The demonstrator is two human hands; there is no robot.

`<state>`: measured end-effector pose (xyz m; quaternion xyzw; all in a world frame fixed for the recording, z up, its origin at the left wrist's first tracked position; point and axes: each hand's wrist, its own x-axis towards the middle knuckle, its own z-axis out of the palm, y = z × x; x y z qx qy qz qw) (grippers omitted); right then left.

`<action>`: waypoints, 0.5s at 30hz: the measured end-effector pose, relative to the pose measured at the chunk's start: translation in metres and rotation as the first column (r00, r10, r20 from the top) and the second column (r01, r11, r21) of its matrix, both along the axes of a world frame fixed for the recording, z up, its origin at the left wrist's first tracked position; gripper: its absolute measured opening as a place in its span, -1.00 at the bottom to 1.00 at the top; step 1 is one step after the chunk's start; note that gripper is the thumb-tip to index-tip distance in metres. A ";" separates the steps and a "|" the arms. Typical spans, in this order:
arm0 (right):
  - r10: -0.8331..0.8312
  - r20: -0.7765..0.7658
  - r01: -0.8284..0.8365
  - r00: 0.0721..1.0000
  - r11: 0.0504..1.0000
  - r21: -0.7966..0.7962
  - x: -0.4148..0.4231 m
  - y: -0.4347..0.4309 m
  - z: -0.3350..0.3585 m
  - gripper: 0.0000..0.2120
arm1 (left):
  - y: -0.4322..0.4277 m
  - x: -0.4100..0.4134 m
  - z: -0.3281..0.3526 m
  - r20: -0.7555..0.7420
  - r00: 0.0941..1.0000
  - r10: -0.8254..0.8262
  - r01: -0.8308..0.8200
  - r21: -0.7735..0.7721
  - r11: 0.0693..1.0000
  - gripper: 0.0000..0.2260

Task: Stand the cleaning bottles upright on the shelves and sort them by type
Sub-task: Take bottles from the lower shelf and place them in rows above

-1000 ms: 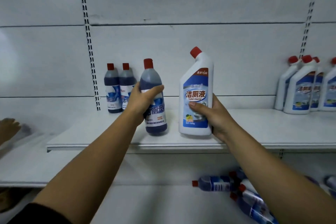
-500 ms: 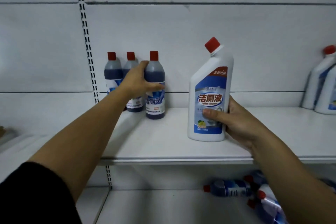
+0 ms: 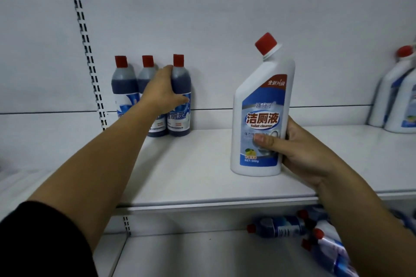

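Right hand (image 3: 301, 153) grip: thumb across the front label, fingers behind, clamped on the white bottle (image 3: 262, 119), upright on the shelf (image 3: 202, 177). Left hand (image 3: 163, 94) grip: wrapped on the dark blue bottle (image 3: 180, 99), third in an upright row at the back wall. White one looks rigid plastic, probably full and weighty, slick; mid-body hold suits it. Label reads "Toilet cleaner", "NET: 500g". More bottles (image 3: 279, 228) lie toppled on the lower shelf.
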<state>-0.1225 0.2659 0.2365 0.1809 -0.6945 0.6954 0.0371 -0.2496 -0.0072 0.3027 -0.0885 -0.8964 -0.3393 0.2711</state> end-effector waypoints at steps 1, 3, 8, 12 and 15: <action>0.002 0.002 -0.002 1.000 1.000 -0.005 0.000 0.000 0.000 -0.45 | 0.000 0.000 -0.001 0.000 1.000 0.010 -0.010 0.001 1.000 -0.30; 0.012 0.004 -0.012 1.000 1.000 -0.013 0.000 0.000 0.000 -0.46 | 0.000 0.000 -0.003 -0.011 1.000 0.024 -0.024 0.007 1.000 -0.34; 0.055 0.006 -0.055 0.998 0.997 -0.058 -0.001 0.001 -0.002 -0.48 | 0.005 0.006 -0.015 -0.108 0.992 0.064 -0.061 0.033 0.998 -0.34; 0.074 0.011 -0.073 0.997 0.995 -0.075 -0.001 0.001 -0.001 -0.47 | 0.009 0.019 -0.023 -0.198 0.970 0.138 -0.162 -0.110 0.981 -0.73; 0.079 0.025 -0.077 0.997 0.994 -0.075 -0.002 0.003 0.000 -0.43 | 0.025 0.036 -0.031 0.122 0.987 0.102 -0.039 -0.438 0.898 -0.80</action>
